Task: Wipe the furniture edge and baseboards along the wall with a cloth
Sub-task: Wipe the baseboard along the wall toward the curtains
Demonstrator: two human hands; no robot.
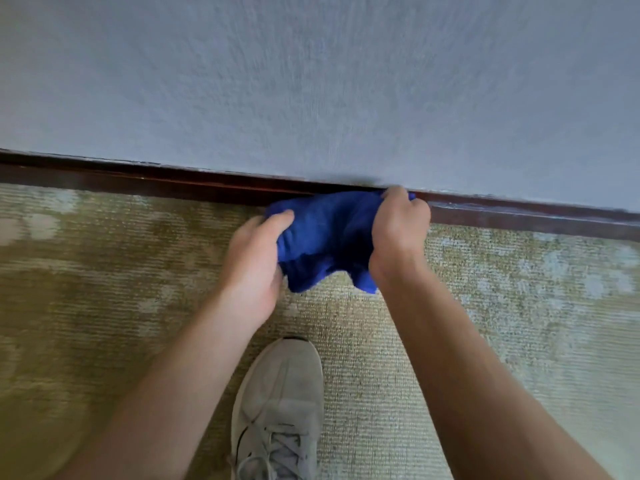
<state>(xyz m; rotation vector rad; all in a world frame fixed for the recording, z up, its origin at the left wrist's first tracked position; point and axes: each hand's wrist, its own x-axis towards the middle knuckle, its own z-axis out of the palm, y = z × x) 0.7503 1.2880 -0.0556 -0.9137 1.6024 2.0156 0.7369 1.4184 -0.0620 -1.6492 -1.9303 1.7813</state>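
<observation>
The right hand [398,223] is curled tightly round one end of the cloth [329,233], its knuckles brought up against the baseboard [173,183] where the wall [311,81] meets it; the left hand [256,258] is closed on the opposite end, thumb laid over the top of the bunched fabric. The cloth is thus held between both hands, gathered into a loose wad just above the carpet [104,271], with its far edge touching or nearly touching the baseboard and two folds left hanging below. The cloth is judged to be light, soft and limp: it sags wherever it is not gripped, so no shape will be kept unless it is bunched or folded. A nap like that of microfibre or terry is suggested, so slipping in the grip is thought unlikely. A firm wad gathered in one palm is judged the best hold, with a pad of fabric left proud of the fingers to be pressed along the narrow top ledge. No brand, label or writing can be read on the cloth, the wall or the grey shoe [277,410]; the picture is somewhat blurred.
</observation>
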